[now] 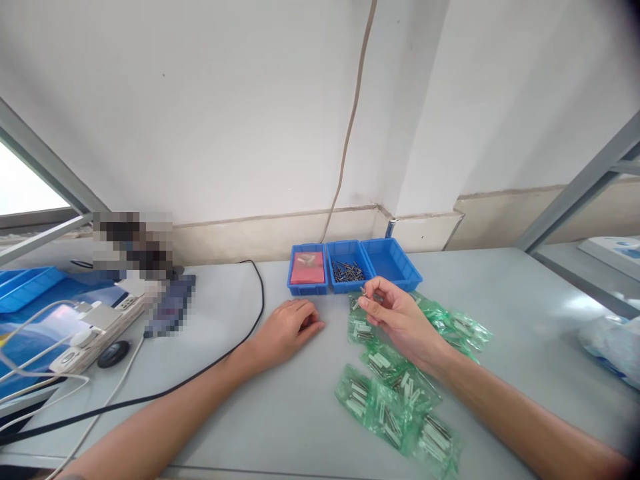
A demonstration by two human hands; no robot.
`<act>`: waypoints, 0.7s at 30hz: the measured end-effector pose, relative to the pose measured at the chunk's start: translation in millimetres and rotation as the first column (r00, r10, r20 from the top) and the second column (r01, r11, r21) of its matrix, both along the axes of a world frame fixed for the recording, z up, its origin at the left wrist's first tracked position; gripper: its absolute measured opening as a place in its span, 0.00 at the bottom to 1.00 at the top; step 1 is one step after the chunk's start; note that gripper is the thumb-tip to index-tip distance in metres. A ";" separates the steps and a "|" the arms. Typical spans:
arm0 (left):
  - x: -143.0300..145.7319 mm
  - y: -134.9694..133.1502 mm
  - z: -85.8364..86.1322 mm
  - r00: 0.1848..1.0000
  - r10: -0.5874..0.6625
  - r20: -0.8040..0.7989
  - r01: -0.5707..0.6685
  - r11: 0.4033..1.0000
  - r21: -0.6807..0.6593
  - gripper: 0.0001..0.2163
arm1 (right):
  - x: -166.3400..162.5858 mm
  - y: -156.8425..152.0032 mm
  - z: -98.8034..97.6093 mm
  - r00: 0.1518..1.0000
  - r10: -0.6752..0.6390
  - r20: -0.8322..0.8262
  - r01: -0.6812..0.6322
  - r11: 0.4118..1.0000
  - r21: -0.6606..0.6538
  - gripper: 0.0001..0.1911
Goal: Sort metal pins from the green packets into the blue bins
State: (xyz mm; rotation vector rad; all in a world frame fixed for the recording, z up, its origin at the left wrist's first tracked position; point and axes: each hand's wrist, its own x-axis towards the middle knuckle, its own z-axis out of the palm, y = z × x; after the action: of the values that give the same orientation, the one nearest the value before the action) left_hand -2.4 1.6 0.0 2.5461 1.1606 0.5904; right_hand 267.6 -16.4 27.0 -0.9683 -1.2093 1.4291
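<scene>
My right hand (395, 313) is raised over the green bags, thumb and forefinger pinched on a small metal screw (363, 291). Just beyond it stands a blue bin (345, 288) with a pile of loose screws (349, 272) inside. Below and around this hand lie several green plastic bags (383, 360), each with metal rods or screws and white strips in it. My left hand (290, 330) rests on the grey table, fingers loosely bent and the thumb apart from them; nothing shows in it.
A blue bin (307, 291) with pink packets stands at the left of the row, another blue bin (393, 260) at its right. A black cable (200, 367) runs under my left forearm. Further left are a power strip (75, 353) and a black mouse (113, 354).
</scene>
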 end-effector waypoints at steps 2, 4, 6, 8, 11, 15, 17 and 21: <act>0.0 -0.2 -0.3 1.000 0.000 0.000 0.000 1.000 -0.001 0.10 | -0.1 -0.2 0.4 1.000 -0.007 0.008 0.007 1.000 -0.001 0.20; -0.1 -0.5 -0.4 1.000 0.002 0.002 -0.002 1.000 0.000 0.10 | 0.0 -0.3 0.5 1.000 -0.008 0.011 0.008 1.000 -0.005 0.20; -0.2 -0.8 -0.3 1.000 0.004 0.003 -0.004 1.000 0.000 0.10 | 0.1 -0.4 0.4 1.000 -0.003 0.014 0.003 1.000 -0.009 0.20; -0.3 -0.8 0.0 1.000 0.001 0.004 -0.001 1.000 -0.003 0.10 | 0.2 -0.6 0.5 1.000 0.000 0.013 0.000 1.000 -0.007 0.20; -0.6 -0.7 0.3 1.000 0.001 0.003 -0.001 1.000 -0.001 0.10 | 0.2 -1.1 1.3 1.000 0.000 0.007 0.000 1.000 -0.005 0.19; -0.7 -0.6 -0.4 1.000 0.001 -0.002 -0.001 1.000 0.000 0.10 | -0.1 -1.6 3.1 1.000 0.004 0.005 -0.004 1.000 -0.011 0.20; -0.6 -0.6 -0.7 1.000 0.004 -0.004 -0.004 1.000 -0.002 0.10 | -0.3 -1.7 3.7 1.000 0.003 0.007 -0.003 1.000 -0.010 0.20; -0.5 -0.7 -0.7 1.000 0.000 0.000 0.000 1.000 -0.001 0.10 | -0.2 -1.7 3.5 1.000 -0.009 0.010 0.009 1.000 -0.013 0.21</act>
State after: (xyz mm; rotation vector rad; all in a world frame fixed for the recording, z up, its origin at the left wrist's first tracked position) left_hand -2.8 1.0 -0.6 2.5455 1.1601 0.5895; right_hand 267.4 -18.1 30.5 -0.9897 -1.2032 1.4282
